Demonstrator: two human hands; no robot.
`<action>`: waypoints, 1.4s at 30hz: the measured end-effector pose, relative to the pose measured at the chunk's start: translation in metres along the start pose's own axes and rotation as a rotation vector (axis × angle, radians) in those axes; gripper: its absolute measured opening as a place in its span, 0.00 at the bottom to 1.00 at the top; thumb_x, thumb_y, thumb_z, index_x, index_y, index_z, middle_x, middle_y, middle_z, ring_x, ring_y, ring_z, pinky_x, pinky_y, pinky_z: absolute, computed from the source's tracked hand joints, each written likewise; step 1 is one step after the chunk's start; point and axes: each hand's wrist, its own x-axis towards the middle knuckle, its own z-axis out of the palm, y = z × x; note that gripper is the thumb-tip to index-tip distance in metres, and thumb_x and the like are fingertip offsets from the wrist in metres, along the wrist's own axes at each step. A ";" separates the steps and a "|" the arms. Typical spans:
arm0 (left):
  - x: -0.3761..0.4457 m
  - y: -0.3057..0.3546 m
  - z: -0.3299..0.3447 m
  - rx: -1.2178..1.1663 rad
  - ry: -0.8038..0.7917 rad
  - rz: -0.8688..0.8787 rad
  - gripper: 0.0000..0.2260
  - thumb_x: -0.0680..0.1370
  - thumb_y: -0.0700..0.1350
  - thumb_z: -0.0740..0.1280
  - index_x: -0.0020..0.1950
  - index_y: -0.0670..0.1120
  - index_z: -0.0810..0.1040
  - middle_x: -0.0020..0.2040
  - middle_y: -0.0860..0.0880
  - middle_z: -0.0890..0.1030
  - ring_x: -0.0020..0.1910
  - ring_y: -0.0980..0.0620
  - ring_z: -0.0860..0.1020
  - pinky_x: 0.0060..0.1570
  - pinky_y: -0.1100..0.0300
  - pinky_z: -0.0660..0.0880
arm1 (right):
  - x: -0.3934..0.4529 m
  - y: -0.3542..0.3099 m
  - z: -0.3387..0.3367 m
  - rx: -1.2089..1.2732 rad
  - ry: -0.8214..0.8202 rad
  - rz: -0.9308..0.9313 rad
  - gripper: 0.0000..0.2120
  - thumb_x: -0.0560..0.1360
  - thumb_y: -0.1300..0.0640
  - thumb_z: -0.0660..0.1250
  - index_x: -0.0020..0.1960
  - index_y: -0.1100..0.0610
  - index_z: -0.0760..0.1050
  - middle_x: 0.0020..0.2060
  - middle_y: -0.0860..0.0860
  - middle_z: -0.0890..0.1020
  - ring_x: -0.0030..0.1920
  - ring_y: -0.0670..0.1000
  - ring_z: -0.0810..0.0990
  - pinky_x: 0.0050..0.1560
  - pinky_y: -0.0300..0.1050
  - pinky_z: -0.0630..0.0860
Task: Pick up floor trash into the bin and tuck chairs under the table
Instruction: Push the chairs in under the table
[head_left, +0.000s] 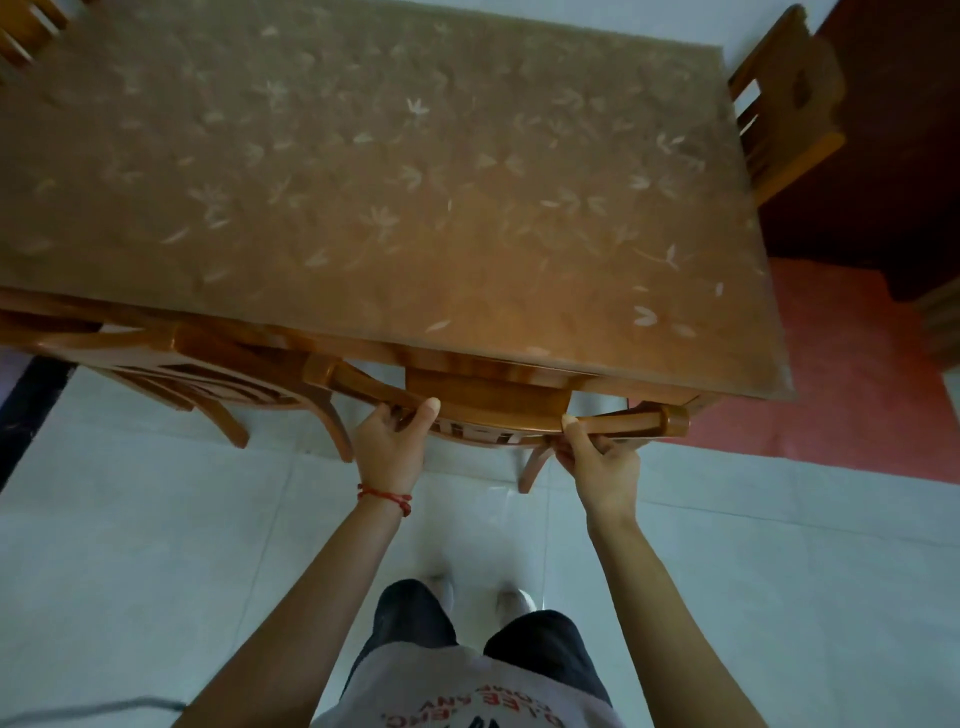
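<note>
The left hand (388, 441) and the right hand (597, 460) are both grasping the curved top rail of a wooden chair (493, 402), which is sitting tucked against the near edge of the table (363, 182), its seat hidden beneath the top.

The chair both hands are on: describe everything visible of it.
The chair is glossy orange-brown wood with a curved top rail ending in rounded knobs, slats beneath it and splayed back legs on the pale tile floor. Its seat is hidden under the table. The left hand and right hand each grip the top rail, thumbs on top.
</note>
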 end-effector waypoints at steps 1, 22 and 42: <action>0.004 0.002 0.000 0.007 -0.006 -0.003 0.09 0.70 0.48 0.72 0.40 0.43 0.79 0.37 0.50 0.81 0.38 0.60 0.78 0.37 0.70 0.71 | 0.002 -0.002 0.003 -0.002 0.004 -0.005 0.14 0.71 0.49 0.69 0.28 0.51 0.77 0.29 0.50 0.83 0.36 0.52 0.83 0.49 0.58 0.80; 0.017 0.008 0.002 0.009 -0.029 -0.005 0.08 0.71 0.48 0.71 0.41 0.44 0.79 0.39 0.51 0.81 0.40 0.61 0.77 0.40 0.69 0.69 | 0.017 0.000 0.015 -0.021 0.053 -0.017 0.12 0.73 0.50 0.67 0.32 0.54 0.77 0.31 0.48 0.83 0.37 0.48 0.84 0.44 0.45 0.80; 0.014 0.008 -0.018 0.141 -0.181 0.021 0.17 0.74 0.50 0.66 0.56 0.39 0.76 0.53 0.43 0.81 0.54 0.46 0.77 0.52 0.57 0.71 | -0.002 0.000 0.007 -0.358 -0.008 -0.173 0.18 0.77 0.45 0.57 0.40 0.56 0.77 0.35 0.52 0.81 0.38 0.49 0.79 0.36 0.39 0.71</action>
